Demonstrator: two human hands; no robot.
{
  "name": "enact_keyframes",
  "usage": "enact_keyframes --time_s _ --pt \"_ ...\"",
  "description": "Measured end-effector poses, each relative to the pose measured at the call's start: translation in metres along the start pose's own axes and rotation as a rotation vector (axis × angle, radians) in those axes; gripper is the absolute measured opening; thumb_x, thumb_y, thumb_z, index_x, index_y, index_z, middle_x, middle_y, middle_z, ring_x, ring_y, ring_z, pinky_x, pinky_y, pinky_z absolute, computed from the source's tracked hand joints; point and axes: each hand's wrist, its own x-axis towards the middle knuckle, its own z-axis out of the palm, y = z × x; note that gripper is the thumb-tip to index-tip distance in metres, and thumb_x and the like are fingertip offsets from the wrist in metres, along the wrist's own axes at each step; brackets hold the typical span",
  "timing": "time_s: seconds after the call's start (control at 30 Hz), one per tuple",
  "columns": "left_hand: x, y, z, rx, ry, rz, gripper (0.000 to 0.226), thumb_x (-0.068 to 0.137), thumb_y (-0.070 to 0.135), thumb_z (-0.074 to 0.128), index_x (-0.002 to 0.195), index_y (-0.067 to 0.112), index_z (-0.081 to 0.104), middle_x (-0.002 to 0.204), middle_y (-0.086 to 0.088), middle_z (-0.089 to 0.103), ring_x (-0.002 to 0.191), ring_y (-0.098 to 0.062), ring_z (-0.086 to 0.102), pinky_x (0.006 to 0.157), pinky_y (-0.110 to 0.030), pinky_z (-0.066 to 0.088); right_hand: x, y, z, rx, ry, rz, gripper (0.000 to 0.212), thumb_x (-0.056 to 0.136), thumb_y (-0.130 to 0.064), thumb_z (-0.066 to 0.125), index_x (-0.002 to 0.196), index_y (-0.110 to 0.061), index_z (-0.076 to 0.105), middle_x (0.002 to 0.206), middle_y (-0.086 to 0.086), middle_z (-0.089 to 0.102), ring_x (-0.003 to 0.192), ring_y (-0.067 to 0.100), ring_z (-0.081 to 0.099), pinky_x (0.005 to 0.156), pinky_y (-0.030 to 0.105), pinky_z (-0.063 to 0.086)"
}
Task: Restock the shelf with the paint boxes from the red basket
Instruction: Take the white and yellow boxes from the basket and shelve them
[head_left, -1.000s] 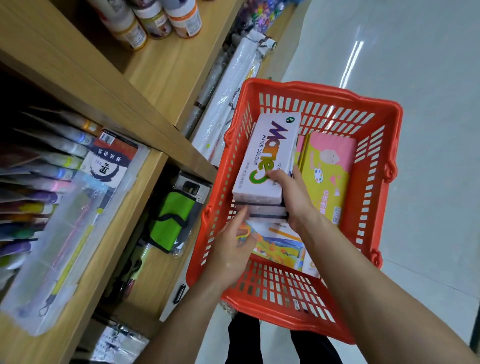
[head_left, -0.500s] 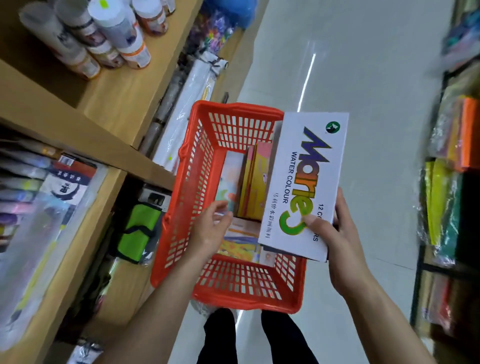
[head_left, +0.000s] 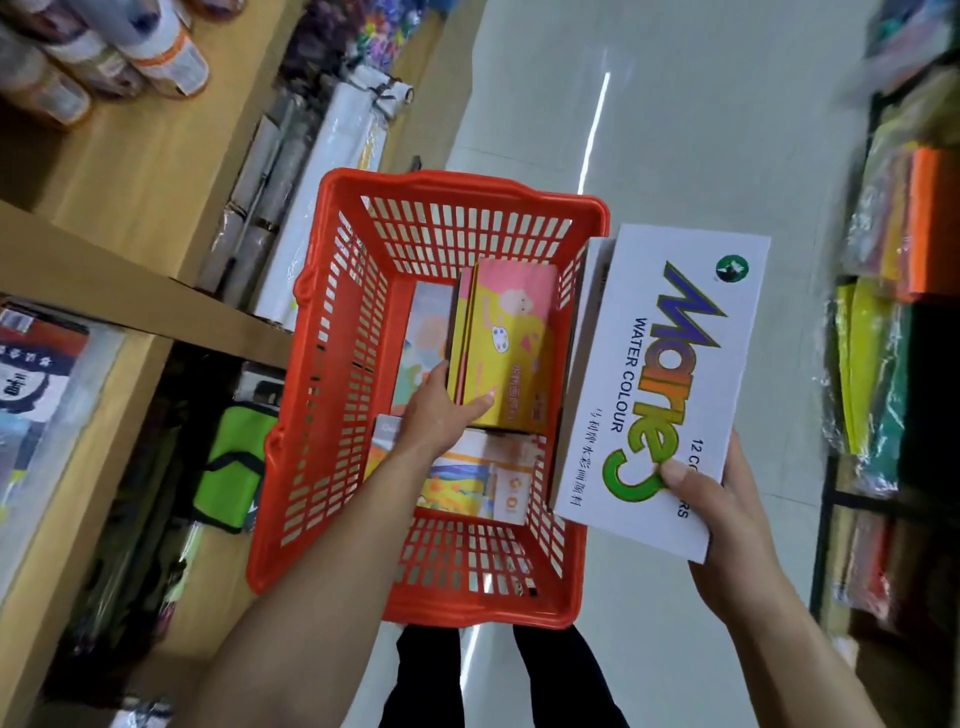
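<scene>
The red basket (head_left: 332, 364) stands on the floor in front of me. My right hand (head_left: 727, 530) grips a stack of white Marie's water colour boxes (head_left: 670, 364), held just right of the basket's rim. My left hand (head_left: 441, 410) reaches into the basket and closes its thumb and fingers around the near end of a yellow and pink paint box (head_left: 514, 338) standing on edge. Flat on the basket floor lies another colourful paint box (head_left: 467, 478). A pale box (head_left: 426, 332) leans at the yellow box's left.
Wooden shelves (head_left: 156, 312) run along my left with paint bottles (head_left: 161, 47) on top, paper rolls (head_left: 322, 171) and a green case (head_left: 234, 462) lower down. A dark rack (head_left: 883, 364) of coloured paper lines the right. Glossy floor lies beyond. My legs show below the basket.
My right hand lifted the white Marie's boxes out of the basket and carried them right. My left hand moved deeper into the basket onto the yellow box.
</scene>
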Motion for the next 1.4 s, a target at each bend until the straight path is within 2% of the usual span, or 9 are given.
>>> enact_keyframes --time_s 0.07,0.2,0.5,0.73,0.87,0.97,1.1,1.2,1.4 --pt "0.002 -0.006 0.000 -0.014 -0.013 -0.001 0.114 0.057 0.078 0.065 0.153 0.028 0.031 0.152 -0.004 0.048 0.135 -0.029 0.050 0.106 -0.053 0.046 0.001 0.003 -0.001 0.006 -0.010 0.001 0.067 0.079 -0.009 0.058 0.145 -0.017 0.049 0.129 0.010 0.072 0.108 0.030 0.073 0.080 0.036 0.061" --pt "-0.002 -0.008 0.002 -0.060 -0.004 0.031 0.094 0.075 0.055 0.074 0.154 0.027 0.031 0.153 -0.004 0.048 0.138 -0.028 0.047 0.108 -0.053 0.044 0.002 0.008 -0.002 0.034 0.005 0.018 0.064 0.080 -0.010 0.057 0.143 -0.014 0.050 0.128 0.011 0.072 0.108 0.033 0.073 0.079 0.038 0.061" --pt "-0.006 0.003 0.002 -0.203 0.005 -0.014 0.107 0.053 0.066 0.071 0.146 0.026 0.036 0.148 -0.001 0.045 0.134 -0.023 0.046 0.110 -0.051 0.042 0.008 0.017 -0.005 0.072 -0.013 0.077 0.068 0.078 -0.016 0.062 0.145 -0.011 0.049 0.131 0.014 0.069 0.111 0.036 0.071 0.082 0.042 0.058" --pt "-0.019 0.017 0.003 -0.231 0.089 0.021 0.088 0.055 0.060 0.074 0.130 0.033 0.038 0.132 0.001 0.040 0.123 -0.022 0.053 0.103 -0.048 0.049 0.013 0.016 -0.003 0.068 -0.050 0.081 0.077 0.072 -0.025 0.069 0.145 -0.009 0.049 0.132 0.017 0.068 0.111 0.037 0.071 0.083 0.042 0.059" --pt "-0.014 0.031 0.001 -0.188 0.016 -0.012 0.104 0.074 0.058 0.073 0.157 0.026 0.018 0.158 -0.006 0.030 0.142 -0.027 0.038 0.114 -0.049 0.036 0.014 0.016 -0.003 0.057 -0.040 0.070 0.064 0.080 -0.011 0.057 0.144 -0.007 0.049 0.132 0.019 0.068 0.109 0.037 0.071 0.082 0.043 0.059" --pt "-0.011 0.037 -0.002 -0.209 0.015 -0.010 0.108 0.065 0.063 0.073 0.156 0.027 0.027 0.157 -0.002 0.042 0.143 -0.026 0.040 0.114 -0.047 0.038 0.013 0.015 -0.002 0.048 -0.032 0.063 0.063 0.080 -0.010 0.056 0.143 -0.007 0.050 0.130 0.018 0.069 0.107 0.037 0.072 0.082 0.042 0.060" --pt "-0.020 0.045 -0.003 -0.234 0.068 0.002 0.090 0.081 0.035 0.079 0.154 0.018 0.029 0.154 -0.007 0.043 0.141 -0.025 0.040 0.105 -0.032 0.036 0.012 0.011 0.003 0.039 -0.036 0.053 0.064 0.080 -0.009 0.057 0.144 -0.009 0.049 0.129 0.016 0.070 0.108 0.035 0.072 0.081 0.040 0.060" --pt "-0.033 0.049 -0.008 -0.237 0.117 0.033 0.086 0.082 0.030 0.078 0.153 0.016 0.032 0.153 -0.007 0.045 0.135 -0.020 0.043 0.102 -0.029 0.036 0.011 0.007 0.007 0.017 -0.022 0.048 0.068 0.080 -0.010 0.059 0.147 -0.013 0.047 0.131 0.013 0.070 0.110 0.035 0.072 0.081 0.040 0.061" --pt "-0.083 0.054 -0.044 -0.308 0.226 0.039 0.090 0.079 0.031 0.081 0.154 0.018 0.033 0.155 -0.006 0.042 0.143 -0.021 0.039 0.114 -0.039 0.036 0.004 -0.011 0.023 -0.021 -0.037 0.027 0.067 0.081 -0.012 0.061 0.147 -0.016 0.047 0.130 0.011 0.071 0.111 0.037 0.072 0.084 0.047 0.061"
